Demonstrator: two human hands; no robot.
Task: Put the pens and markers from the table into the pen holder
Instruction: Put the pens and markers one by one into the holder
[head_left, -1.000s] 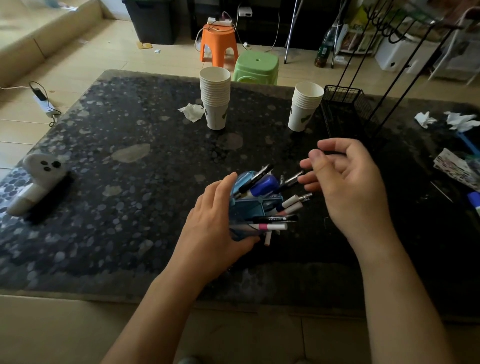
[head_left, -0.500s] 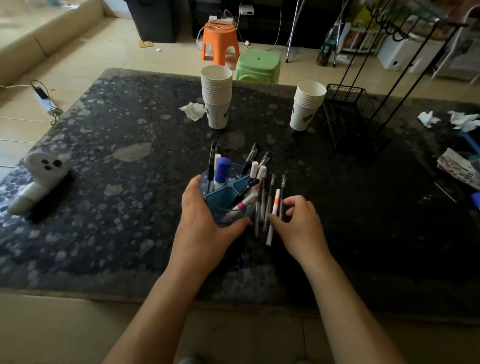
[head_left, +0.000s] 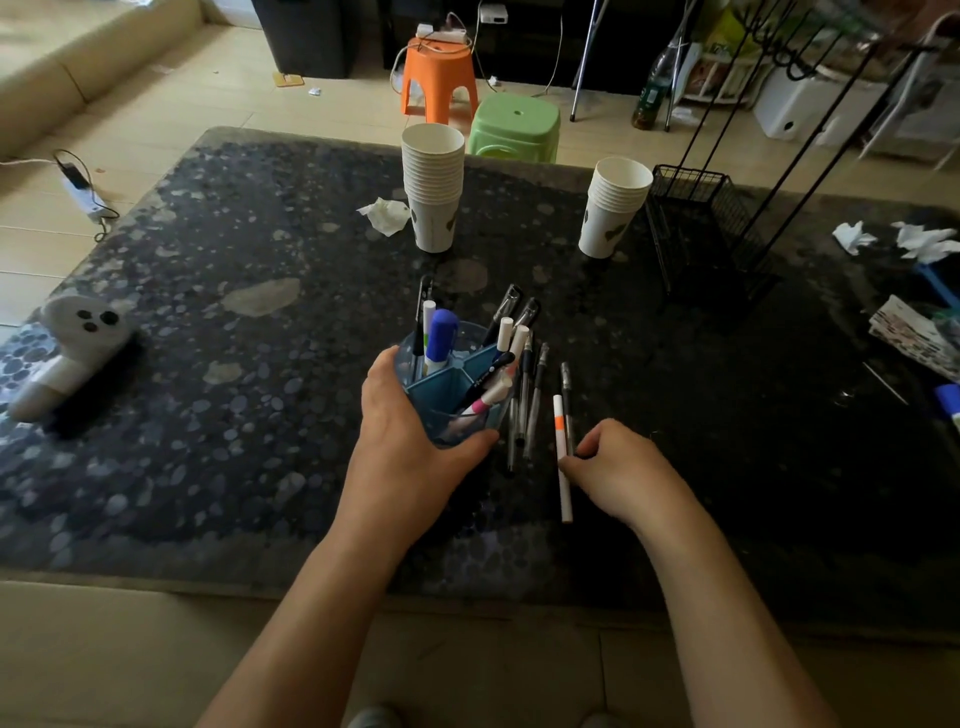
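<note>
A blue divided pen holder (head_left: 451, 397) stands upright on the dark speckled table (head_left: 249, 415), with my left hand (head_left: 410, 441) wrapped around its near left side. Inside it are a blue-capped marker (head_left: 441, 332), white markers and several dark pens. Two or three slim clear pens (head_left: 534, 400) lie on the table just right of the holder. Further right lie a white pen with an orange band (head_left: 559, 421) and a dark pen (head_left: 566, 387). My right hand (head_left: 623, 467) pinches the white pen near its middle, low on the table.
Two stacks of paper cups (head_left: 434, 187) (head_left: 613, 208) stand behind the holder, with a crumpled tissue (head_left: 387, 215) between them and me. A black wire rack (head_left: 696, 228) stands at the back right. A white ghost-shaped object (head_left: 72, 348) lies at the left; tissues (head_left: 924, 241) and papers (head_left: 914, 332) lie at the right.
The holder went from tilted on its side to upright. My right hand came down from the air onto the loose pens and has drawn the white and dark pens rightward.
</note>
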